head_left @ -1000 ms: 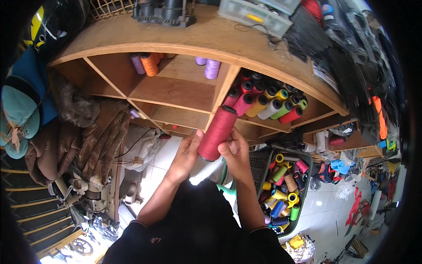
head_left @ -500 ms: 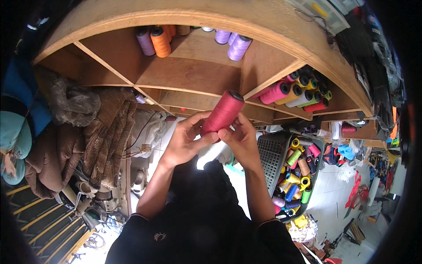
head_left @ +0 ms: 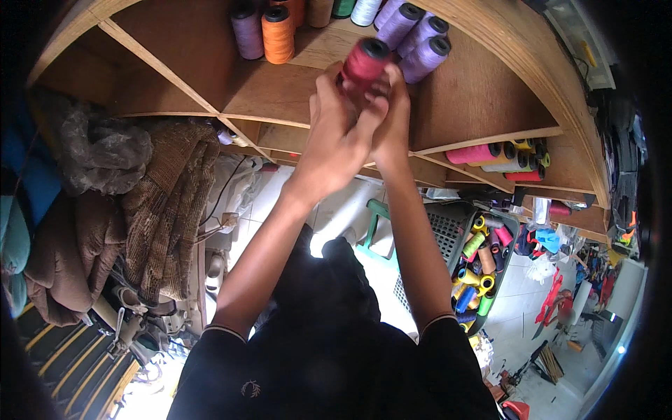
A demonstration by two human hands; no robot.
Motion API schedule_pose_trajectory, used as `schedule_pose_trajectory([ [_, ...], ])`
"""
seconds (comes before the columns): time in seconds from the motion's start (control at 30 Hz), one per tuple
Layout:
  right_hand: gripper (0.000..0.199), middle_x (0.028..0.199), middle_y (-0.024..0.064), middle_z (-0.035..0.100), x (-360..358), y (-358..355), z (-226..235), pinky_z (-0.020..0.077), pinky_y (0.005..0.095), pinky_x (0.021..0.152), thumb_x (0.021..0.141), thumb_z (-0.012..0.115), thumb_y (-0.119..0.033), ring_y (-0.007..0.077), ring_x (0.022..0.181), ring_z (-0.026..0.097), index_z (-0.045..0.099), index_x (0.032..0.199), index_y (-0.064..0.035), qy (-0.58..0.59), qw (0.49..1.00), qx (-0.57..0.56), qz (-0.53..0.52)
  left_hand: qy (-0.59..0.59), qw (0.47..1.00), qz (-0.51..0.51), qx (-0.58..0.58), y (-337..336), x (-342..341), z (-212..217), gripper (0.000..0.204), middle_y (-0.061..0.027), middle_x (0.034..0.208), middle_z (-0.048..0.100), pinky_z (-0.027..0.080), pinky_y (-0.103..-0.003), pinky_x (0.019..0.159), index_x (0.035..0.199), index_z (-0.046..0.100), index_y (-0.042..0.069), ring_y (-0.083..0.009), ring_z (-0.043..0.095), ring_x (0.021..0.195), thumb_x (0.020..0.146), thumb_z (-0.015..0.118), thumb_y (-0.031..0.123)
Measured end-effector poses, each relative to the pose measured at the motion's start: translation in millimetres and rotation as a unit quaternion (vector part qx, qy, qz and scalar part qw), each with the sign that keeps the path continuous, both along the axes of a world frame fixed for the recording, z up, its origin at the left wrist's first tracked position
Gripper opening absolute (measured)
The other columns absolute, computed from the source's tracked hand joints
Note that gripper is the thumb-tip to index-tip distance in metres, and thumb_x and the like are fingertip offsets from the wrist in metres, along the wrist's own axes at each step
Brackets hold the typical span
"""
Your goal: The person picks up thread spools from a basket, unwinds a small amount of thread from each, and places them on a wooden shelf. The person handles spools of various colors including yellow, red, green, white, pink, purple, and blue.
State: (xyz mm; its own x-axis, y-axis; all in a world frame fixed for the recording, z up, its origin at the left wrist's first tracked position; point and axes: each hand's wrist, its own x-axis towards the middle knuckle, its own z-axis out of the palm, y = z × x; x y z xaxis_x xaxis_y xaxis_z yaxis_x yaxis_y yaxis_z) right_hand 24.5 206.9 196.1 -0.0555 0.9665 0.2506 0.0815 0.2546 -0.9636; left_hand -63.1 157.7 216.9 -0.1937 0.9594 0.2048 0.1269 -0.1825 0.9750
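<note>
A dark red thread spool (head_left: 365,64) with a black end is held up in front of the upper compartment of a wooden shelf (head_left: 483,105). My left hand (head_left: 334,136) is closed around its lower part. My right hand (head_left: 393,122) grips it from the other side, its fingers partly hidden and smeared by motion. Purple spools (head_left: 427,59) stand in the compartment just to the right of the hands. An orange spool (head_left: 278,35) and a darker purple spool (head_left: 247,33) stand to the left.
Pink, yellow and red spools (head_left: 476,152) lie in the right compartment. A dark crate (head_left: 448,238) of mixed spools stands below at right. Brown cloths (head_left: 164,203) and crumpled clear plastic (head_left: 98,150) are at left. A green stool (head_left: 378,220) is under my arms.
Both hands have lifted the red spool upward and forward, to the upper compartment. The view has shifted, showing more of the spools at the back of the shelf.
</note>
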Motion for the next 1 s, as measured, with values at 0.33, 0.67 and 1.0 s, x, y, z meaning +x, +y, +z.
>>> schedule_pose_trajectory([
  [0.33, 0.039, 0.1, 0.0081, 0.057, -49, 101, -38, 0.0503, 0.0272, 0.072, 0.084, 0.065, -0.01, 0.0152, 0.086, 0.06, 0.045, 0.117, -0.003, 0.009, 0.993, 0.101, 0.064, -0.012, 0.993, 0.113, 0.028, 84, -12, -16, 0.079, -0.029, 0.134, 0.029, 0.022, -0.04, 0.11, 0.141, 0.021, -0.009, -0.0375, 0.027, 0.129, 0.091, 0.046, 0.047],
  [0.67, 0.036, 0.096, 0.0067, 0.057, -49, 115, -50, 0.0495, 0.0263, 0.072, 0.086, 0.065, -0.012, 0.0146, 0.083, 0.059, 0.047, 0.116, -0.0033, 0.014, 0.994, 0.082, 0.065, -0.012, 0.993, 0.11, -0.036, 89, -15, -19, 0.081, -0.0328, 0.142, 0.025, 0.022, -0.041, 0.111, 0.141, 0.018, -0.011, -0.0421, 0.024, 0.13, 0.091, 0.042, 0.047],
  [1.0, 0.033, 0.092, 0.0053, 0.058, -47, 115, -56, 0.0488, 0.0253, 0.071, 0.087, 0.065, -0.013, 0.014, 0.081, 0.059, 0.049, 0.114, -0.0037, 0.023, 0.995, 0.073, 0.06, -0.015, 0.99, 0.141, 0.002, 92, -11, -26, 0.085, -0.0313, 0.126, 0.035, 0.031, -0.041, 0.105, 0.137, 0.014, -0.02, -0.0402, 0.037, 0.118, 0.089, 0.055, 0.037],
])
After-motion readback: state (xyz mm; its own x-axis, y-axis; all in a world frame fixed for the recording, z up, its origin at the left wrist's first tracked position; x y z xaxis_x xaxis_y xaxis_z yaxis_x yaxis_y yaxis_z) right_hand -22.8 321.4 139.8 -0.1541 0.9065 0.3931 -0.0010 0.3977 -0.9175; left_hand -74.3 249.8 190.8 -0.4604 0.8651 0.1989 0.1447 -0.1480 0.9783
